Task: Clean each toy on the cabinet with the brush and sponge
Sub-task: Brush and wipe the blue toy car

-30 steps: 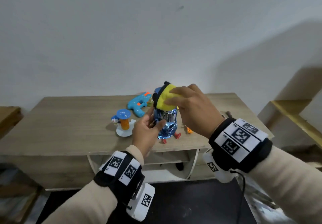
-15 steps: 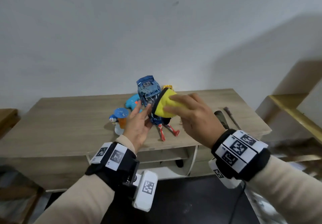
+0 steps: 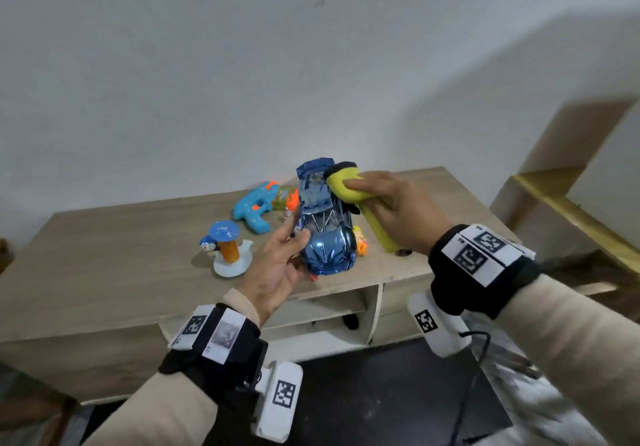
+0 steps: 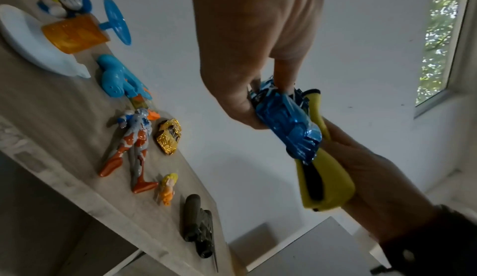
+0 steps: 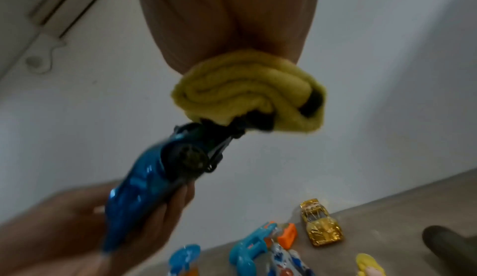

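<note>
The left part of the table (image 3: 97, 248) lies bare, so there is open room there. The middle is crowded: a white-based toy with a blue cap (image 3: 227, 249), a water pistol (image 3: 252, 208), an action figure (image 4: 131, 145), a gold car (image 4: 169, 136), a small yellow-haired doll (image 4: 167, 188) and a dark brush (image 4: 198, 227) lie close together. Both hands work above them, in clear air before the wall (image 3: 311, 64).

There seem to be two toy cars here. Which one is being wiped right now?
The blue car: the left hand holds it in the air while the right hand presses the yellow sponge against it. The gold car lies untouched on the cabinet.
</note>
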